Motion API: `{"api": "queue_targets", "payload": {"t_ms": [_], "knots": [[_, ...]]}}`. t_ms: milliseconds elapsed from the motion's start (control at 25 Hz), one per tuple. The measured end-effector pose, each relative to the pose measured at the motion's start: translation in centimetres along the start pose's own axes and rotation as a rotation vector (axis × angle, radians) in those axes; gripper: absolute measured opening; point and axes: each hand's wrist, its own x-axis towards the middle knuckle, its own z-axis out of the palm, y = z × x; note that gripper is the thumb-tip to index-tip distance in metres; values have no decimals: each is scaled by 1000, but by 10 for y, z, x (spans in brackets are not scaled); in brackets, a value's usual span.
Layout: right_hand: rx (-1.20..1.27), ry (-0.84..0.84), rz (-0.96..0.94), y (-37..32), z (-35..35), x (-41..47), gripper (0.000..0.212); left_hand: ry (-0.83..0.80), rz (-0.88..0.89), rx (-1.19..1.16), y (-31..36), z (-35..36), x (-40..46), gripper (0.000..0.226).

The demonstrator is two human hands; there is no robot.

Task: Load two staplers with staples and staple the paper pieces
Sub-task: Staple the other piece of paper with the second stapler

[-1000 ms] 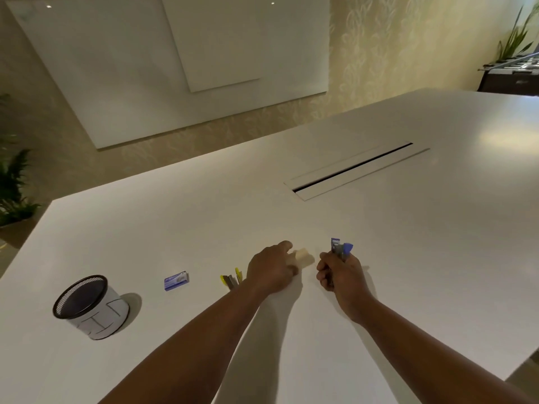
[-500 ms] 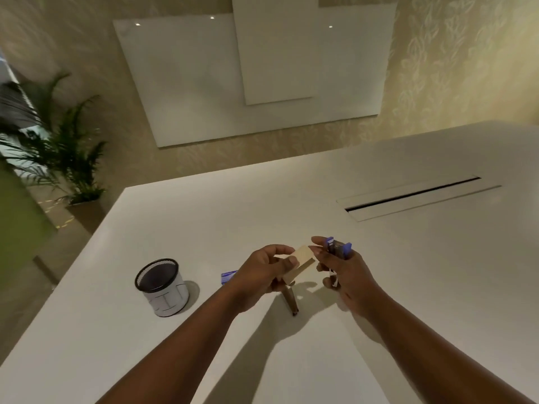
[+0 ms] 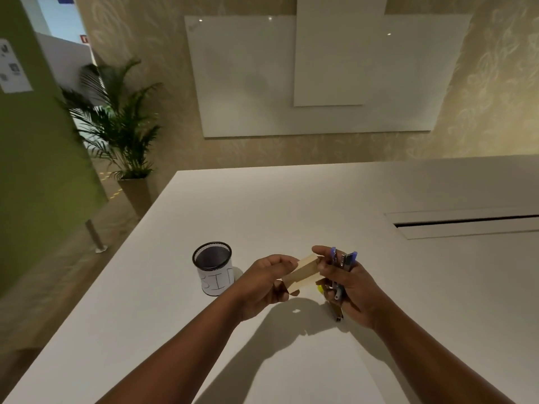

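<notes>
My left hand (image 3: 264, 284) holds a pale cream paper piece (image 3: 303, 274) above the white table (image 3: 437, 301), fingers curled around its near end. My right hand (image 3: 348, 290) grips a small blue stapler (image 3: 344, 262), held upright with its top open, and its thumb and forefinger touch the far end of the paper. Under the hands, a yellow stapler (image 3: 320, 288) lies on the table, mostly hidden. A dark narrow object (image 3: 338, 313) pokes out below my right palm.
A black mesh cup (image 3: 214, 268) with a white label stands on the table left of my left hand. A long cable slot (image 3: 466, 221) runs across the table at the right. The table's left edge drops to the floor, with a potted plant (image 3: 122, 132) beyond.
Both hands have lifted off the table. The left hand raised the paper piece and brought it to the stapler in the right hand. The camera view swung left.
</notes>
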Motion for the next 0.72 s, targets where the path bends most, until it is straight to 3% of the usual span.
{"api": "queue_targets", "payload": {"t_ms": [120, 240, 360, 520, 600, 720], "knots": [[-195, 49, -20, 4, 7, 6, 13, -21, -35, -39, -2, -3, -6, 38], [-266, 124, -66, 9, 11, 10, 21, -54, -31, -140, -4, -4, -8, 59], [-223, 165, -102, 14, 8, 13, 27, 129, 112, -103, -10, -2, -4, 18], [-206, 76, -113, 9, 10, 9, 19, 260, 157, -2, -11, -5, -1, 13], [-202, 130, -153, 1, 11, 6, 20, 251, 175, 46, -8, -5, -3, 12], [-460, 222, -327, -16, 11, 3, 19, 230, 217, 154, -9, -4, -2, 6]]}}
